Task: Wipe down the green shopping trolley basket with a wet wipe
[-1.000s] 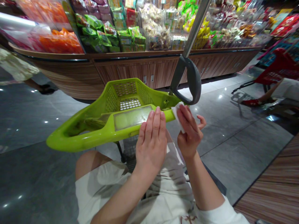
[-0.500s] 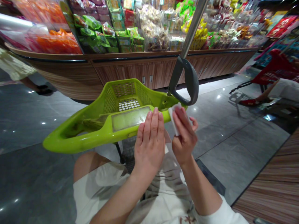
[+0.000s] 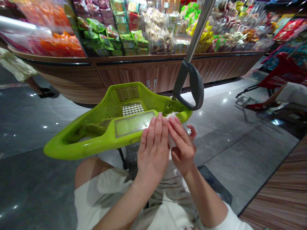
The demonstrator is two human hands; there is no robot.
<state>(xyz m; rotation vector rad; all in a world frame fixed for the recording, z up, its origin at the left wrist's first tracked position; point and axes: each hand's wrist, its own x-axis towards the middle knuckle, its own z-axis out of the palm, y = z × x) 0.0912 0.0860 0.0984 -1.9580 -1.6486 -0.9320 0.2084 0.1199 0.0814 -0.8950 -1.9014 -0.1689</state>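
Right up close, the left hand [image 3: 153, 156] stands flat, fingers straight and released, backing the right hand [image 3: 182, 148], whose fingers grasp a tissue [image 3: 171, 140] between the palms, just above the lime cart rim [image 3: 96, 143]. Open floor [image 3: 230, 143] gives room rightward; a grey handle [image 3: 197, 86] and snack shelves [image 3: 158, 28] sit beyond.

A food shop: bagged snacks [image 3: 127, 41] on display, a green shopping cart [image 3: 72, 140]

From my end of the feed, I can't read a single word, brand or number. The printed labels on the snack packets [image 3: 127, 41] look too small and blurred, at least at this resolution, and I can make out no lettering on the cart's clear panel [image 3: 133, 124].
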